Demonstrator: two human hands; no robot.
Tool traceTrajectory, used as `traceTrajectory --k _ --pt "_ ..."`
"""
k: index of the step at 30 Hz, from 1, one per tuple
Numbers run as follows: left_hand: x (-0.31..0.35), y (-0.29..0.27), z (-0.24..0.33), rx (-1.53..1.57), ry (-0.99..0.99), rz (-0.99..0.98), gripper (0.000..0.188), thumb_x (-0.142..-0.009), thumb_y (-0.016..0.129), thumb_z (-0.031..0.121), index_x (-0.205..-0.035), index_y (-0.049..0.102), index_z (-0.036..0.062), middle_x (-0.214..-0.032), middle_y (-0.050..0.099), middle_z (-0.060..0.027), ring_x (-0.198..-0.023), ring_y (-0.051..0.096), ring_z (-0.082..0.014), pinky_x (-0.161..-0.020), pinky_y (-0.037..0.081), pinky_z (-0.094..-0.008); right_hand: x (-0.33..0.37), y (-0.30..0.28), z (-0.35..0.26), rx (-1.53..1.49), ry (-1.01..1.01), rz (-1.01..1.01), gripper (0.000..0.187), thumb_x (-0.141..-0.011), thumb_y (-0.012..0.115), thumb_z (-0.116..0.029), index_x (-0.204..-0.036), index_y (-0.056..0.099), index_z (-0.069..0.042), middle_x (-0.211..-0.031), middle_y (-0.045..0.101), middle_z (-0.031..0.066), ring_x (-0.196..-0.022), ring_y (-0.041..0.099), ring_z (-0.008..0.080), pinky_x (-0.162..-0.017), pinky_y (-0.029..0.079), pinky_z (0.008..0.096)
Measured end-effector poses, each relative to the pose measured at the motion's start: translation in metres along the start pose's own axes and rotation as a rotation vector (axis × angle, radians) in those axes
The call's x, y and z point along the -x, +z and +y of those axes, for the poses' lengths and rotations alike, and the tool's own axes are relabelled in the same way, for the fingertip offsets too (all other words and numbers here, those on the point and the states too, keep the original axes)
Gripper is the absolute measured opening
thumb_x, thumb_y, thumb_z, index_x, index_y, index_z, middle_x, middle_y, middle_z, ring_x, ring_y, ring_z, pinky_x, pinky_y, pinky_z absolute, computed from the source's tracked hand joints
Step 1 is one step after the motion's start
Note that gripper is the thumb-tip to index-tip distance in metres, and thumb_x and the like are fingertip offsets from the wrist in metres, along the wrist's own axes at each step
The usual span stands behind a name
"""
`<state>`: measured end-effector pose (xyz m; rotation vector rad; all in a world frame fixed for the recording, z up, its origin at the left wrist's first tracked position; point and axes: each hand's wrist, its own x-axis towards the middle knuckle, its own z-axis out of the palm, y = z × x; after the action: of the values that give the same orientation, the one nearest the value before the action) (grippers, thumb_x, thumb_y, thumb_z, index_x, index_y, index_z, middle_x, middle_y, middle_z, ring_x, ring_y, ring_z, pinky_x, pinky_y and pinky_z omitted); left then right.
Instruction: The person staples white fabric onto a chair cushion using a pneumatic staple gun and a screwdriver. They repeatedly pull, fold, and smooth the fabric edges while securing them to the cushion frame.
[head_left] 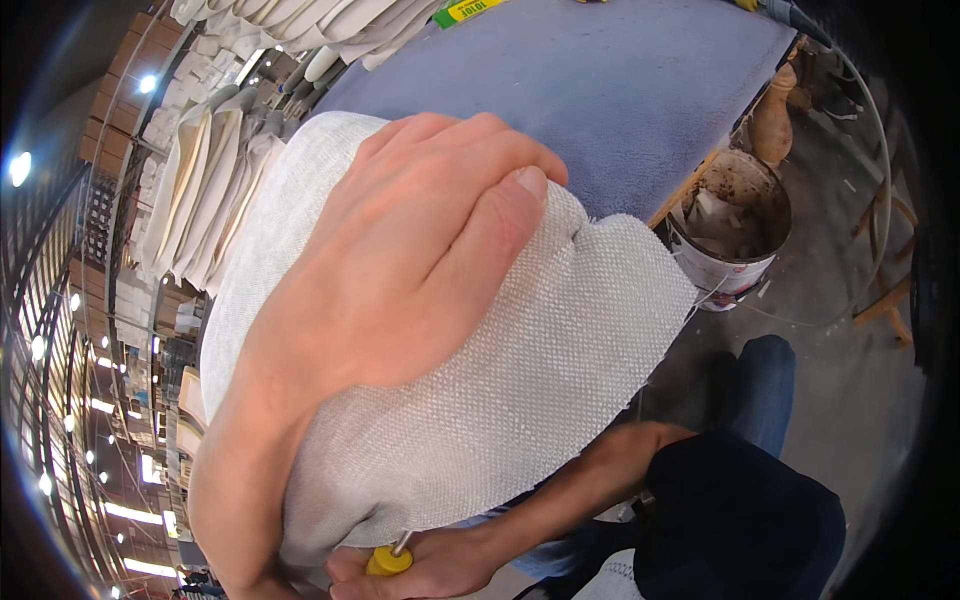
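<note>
A padded piece covered in coarse off-white woven fabric (540, 390) fills the middle of the view, its raw edge hanging along the right and bottom. My left hand (410, 250) lies over its top, fingers together and curled over the far side, the thumb pressed against the cloth; the fingertips are hidden. Low in the view, my right hand (450, 563) is closed around a yellow-handled tool (388, 561) with a thin metal shaft. That shaft points up at the fabric's lower edge, where its tip is hidden.
A blue-grey covered worktable (600, 90) stretches behind the piece. Right of it stands a bucket (775, 215) with scraps inside, near a turned wooden leg (770, 120). A thin hose (885, 170) loops down at far right. Stacked fabric pieces (205, 190) hang at the left.
</note>
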<state>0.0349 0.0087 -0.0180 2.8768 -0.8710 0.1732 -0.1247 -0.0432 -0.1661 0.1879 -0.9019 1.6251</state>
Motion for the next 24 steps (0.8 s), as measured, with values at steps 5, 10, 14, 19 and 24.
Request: traceTrajectory --k 5,10,14,19,24 --pt "-0.003 -0.003 -0.001 -0.013 0.031 -0.002 0.037 -0.103 0.041 0.017 -0.115 0.069 -0.0031 -0.100 0.066 -0.0136 -0.093 0.057 -0.0251 -0.090 0.043 -0.0373 0.020 -0.006 0.000 0.115 0.102 0.058 0.034 -0.107 0.062 -0.036 -0.114 0.065 -0.003 -0.109 0.067 0.0070 -0.100 0.067 0.0158 -0.092 0.060 0.0344" --pt "-0.003 -0.003 -0.002 -0.001 0.010 -0.016 0.037 -0.102 0.040 0.016 -0.113 0.069 -0.0035 -0.102 0.066 -0.0138 -0.094 0.056 -0.0245 -0.091 0.042 -0.0364 0.030 0.000 -0.023 0.217 0.191 0.218 0.030 -0.103 0.070 -0.034 -0.105 0.069 -0.004 -0.102 0.068 0.0052 -0.093 0.068 0.0154 -0.086 0.061 0.0319" --pt "-0.004 -0.005 0.001 -0.016 -0.017 -0.034 0.038 -0.100 0.040 0.018 -0.112 0.069 -0.0034 -0.101 0.066 -0.0135 -0.094 0.055 -0.0241 -0.091 0.041 -0.0362 0.036 -0.004 -0.023 0.276 0.213 0.218 0.036 -0.103 0.068 -0.039 -0.105 0.071 -0.003 -0.100 0.067 0.0050 -0.092 0.067 0.0152 -0.084 0.061 0.0319" --pt "-0.005 -0.005 -0.004 -0.004 -0.004 -0.036 0.039 -0.100 0.040 0.019 -0.112 0.069 -0.0031 -0.099 0.065 -0.0131 -0.092 0.055 -0.0238 -0.090 0.041 -0.0369 0.036 -0.009 -0.019 0.358 0.204 0.213 0.043 -0.105 0.062 -0.045 -0.106 0.071 -0.003 -0.102 0.068 0.0074 -0.093 0.067 0.0169 -0.084 0.061 0.0317" --pt "-0.005 -0.003 -0.004 -0.018 0.008 -0.022 0.039 -0.100 0.040 0.019 -0.112 0.070 -0.0032 -0.100 0.065 -0.0134 -0.092 0.055 -0.0245 -0.090 0.040 -0.0372 0.037 -0.014 -0.023 0.361 0.234 0.221 0.045 -0.104 0.061 -0.050 -0.104 0.067 -0.005 -0.101 0.063 0.0055 -0.093 0.063 0.0159 -0.085 0.058 0.0325"
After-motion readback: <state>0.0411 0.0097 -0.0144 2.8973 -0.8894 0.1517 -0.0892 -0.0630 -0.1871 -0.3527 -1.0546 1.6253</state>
